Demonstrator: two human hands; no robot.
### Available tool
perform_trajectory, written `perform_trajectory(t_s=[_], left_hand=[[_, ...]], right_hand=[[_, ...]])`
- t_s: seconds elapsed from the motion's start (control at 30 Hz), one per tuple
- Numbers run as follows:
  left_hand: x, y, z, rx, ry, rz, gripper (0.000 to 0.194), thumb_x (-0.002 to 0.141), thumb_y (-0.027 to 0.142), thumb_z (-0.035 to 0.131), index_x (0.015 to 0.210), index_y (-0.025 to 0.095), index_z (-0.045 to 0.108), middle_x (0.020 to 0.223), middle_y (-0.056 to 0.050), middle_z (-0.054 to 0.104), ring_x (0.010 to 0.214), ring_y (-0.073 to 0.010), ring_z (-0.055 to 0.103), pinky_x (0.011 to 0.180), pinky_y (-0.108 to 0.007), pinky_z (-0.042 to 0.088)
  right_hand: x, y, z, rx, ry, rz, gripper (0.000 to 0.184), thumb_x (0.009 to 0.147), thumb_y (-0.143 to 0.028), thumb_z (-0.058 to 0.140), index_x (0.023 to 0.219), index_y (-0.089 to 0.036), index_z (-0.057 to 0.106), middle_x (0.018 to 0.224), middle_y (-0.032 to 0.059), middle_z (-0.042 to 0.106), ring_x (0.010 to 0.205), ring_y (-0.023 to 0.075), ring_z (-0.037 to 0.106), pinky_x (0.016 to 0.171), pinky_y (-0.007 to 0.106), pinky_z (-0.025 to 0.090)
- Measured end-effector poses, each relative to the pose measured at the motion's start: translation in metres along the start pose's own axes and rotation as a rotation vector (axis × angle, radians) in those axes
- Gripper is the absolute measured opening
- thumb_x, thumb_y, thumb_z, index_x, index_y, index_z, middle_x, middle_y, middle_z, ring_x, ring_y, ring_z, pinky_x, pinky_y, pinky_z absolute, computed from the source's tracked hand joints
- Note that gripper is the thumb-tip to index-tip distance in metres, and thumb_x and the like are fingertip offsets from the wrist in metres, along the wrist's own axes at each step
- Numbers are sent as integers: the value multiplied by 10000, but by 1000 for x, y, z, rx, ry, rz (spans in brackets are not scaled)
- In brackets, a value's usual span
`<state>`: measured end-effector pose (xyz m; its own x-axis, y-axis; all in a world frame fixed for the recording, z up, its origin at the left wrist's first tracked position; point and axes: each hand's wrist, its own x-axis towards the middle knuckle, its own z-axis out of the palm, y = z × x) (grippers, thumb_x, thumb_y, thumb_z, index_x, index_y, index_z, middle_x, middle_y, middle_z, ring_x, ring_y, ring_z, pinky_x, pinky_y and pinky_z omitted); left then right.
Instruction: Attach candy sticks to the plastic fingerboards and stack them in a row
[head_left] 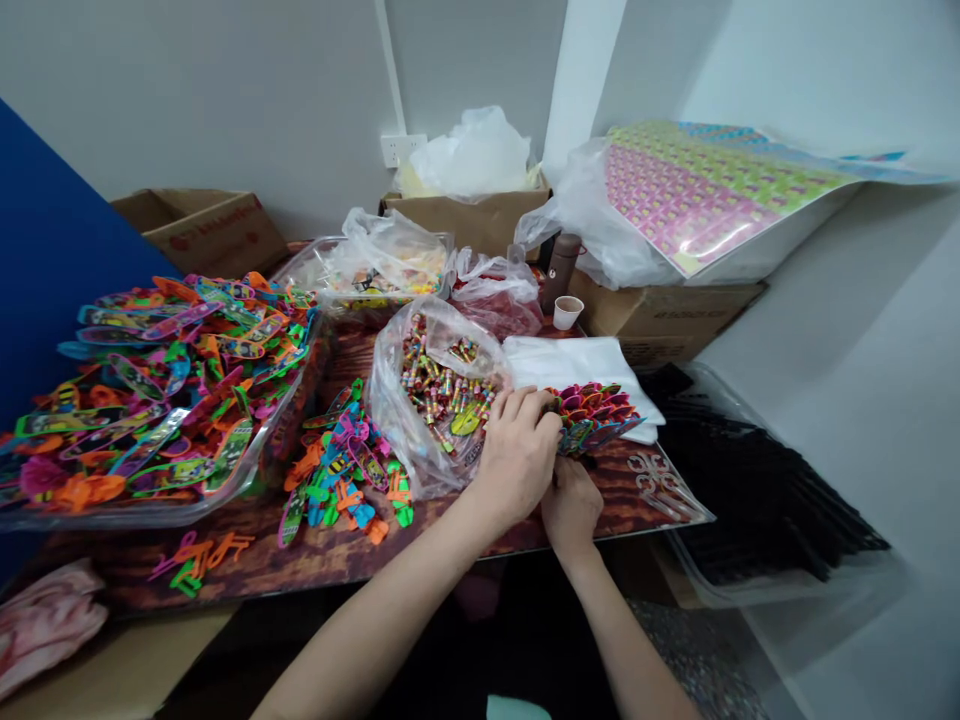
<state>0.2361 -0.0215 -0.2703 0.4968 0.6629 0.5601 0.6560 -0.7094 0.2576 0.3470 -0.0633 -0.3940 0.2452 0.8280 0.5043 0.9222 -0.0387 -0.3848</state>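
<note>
My left hand (517, 450) and my right hand (571, 505) meet at the table's front edge, fingers closed around a small colourful toy skateboard (581, 435). Just beyond them a stack of finished toy skateboards (596, 402) rests on a white sheet (577, 362). Left of my hands an open clear bag (420, 400) holds several small coloured pieces. A loose heap of toy skateboards (345, 470) lies on the brown table (420, 540) further left.
A clear tray (150, 510) piled with toy skateboards fills the left. Bags (390, 260), cardboard boxes (660, 310), a paper cup (568, 312) and printed sticker sheets (697, 190) stand behind. Black parts in a tray (757, 480) sit on the right.
</note>
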Motion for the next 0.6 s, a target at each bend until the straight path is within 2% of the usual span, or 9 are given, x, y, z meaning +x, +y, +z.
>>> perform_trajectory(t_s=[0.23,0.43,0.5,0.6], left_hand=[[3,5,6,28,-15,7,105,898,190,496,900,171,599,1171,-79,563,1135,-233,465,1027,-439,362],[4,3,8,26,-22,7,91,881,208,533,914,170,608,1220,-74,568,1150,-229,468,1064,-445,339],[-1,7,4,35,-10,-20,139,891,213,510,974,160,609,1274,-85,550,1210,-238,442,1112,-468,280],[-23,13,-8,-7,51,-81,292,918,209,441,1186,159,546,1380,-102,484,1323,-234,355,1149,-489,221]], right_hand=[[-2,1,5,-62,-30,14,247,914,-198,413,801,-148,627,749,90,639,744,209,561,653,288,383],[-3,4,8,-57,-26,-5,254,913,-200,400,816,-141,627,762,108,645,753,227,566,661,306,397],[-3,6,7,-39,-28,-21,289,920,-204,372,814,-134,632,755,119,647,743,234,571,640,309,392],[-3,8,3,7,-25,-49,367,946,-247,322,807,-129,640,747,129,656,704,238,578,606,313,388]])
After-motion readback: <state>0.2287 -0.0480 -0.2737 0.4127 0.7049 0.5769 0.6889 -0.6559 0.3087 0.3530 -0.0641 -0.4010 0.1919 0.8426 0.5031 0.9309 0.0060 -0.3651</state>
